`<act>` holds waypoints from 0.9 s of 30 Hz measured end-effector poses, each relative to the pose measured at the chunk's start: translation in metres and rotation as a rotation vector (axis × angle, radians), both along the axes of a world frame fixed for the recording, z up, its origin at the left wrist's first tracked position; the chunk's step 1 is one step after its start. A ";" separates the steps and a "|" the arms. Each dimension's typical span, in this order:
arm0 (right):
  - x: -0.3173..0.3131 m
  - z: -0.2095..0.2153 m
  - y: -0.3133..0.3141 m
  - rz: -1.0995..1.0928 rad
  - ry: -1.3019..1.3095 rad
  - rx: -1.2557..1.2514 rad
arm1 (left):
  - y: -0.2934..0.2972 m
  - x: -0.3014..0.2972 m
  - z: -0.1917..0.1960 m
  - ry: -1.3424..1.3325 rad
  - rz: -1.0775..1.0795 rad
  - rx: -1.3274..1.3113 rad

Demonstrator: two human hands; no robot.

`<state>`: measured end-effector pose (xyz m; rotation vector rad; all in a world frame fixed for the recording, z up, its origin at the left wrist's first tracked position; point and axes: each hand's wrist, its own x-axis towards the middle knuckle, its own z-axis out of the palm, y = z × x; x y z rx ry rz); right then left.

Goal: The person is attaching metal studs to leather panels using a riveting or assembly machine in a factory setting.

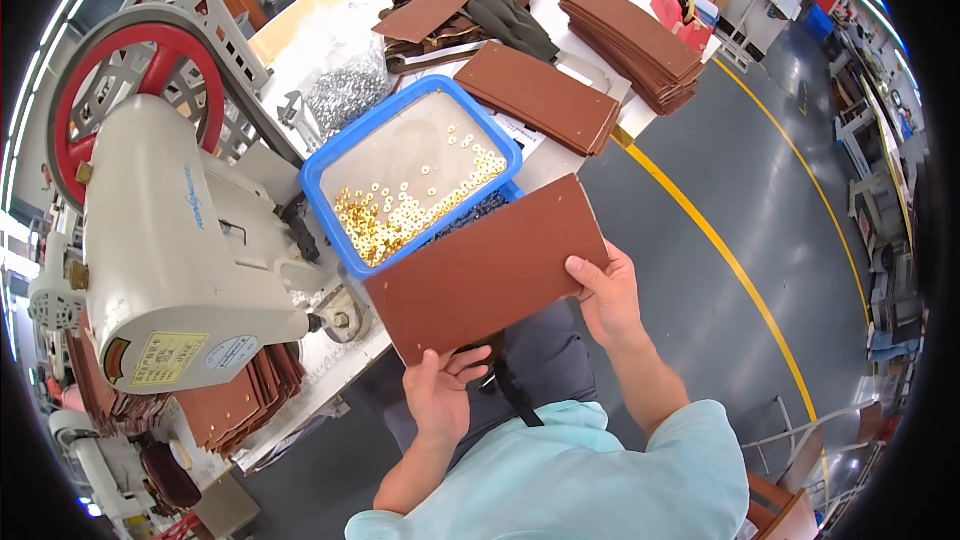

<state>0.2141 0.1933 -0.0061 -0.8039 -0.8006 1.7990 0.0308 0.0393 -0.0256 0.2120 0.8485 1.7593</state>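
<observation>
Both hands hold one brown panel (490,265) over the lap, clear of the bench; left hand (443,395) pinches its near lower edge, fingers curled over the face and thumb beneath; right hand (607,290) clamps the right end, thumb on top, fingers hidden behind. Panel is a flat, stiff-looking rectangle, matte, leather-like, edges cleanly cut. Beyond the fingertips, partly covered by the panel's far edge, sits a blue tray (330,175), smooth plastic with rounded corners, holding loose gold rings (400,215), small and shiny; left of the left hand stands a cream machine (170,240), hard painted casting with a red wheel. Risks, as judged: the grip is at the edges only, so the panel may sag or slip; its far edge overhangs the tray and could knock it, scattering rings; creasing under the thumbs is possible.
</observation>
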 end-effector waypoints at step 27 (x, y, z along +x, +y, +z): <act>-0.015 0.008 -0.015 0.387 -0.080 0.234 | -0.015 0.002 -0.017 0.432 0.054 -0.127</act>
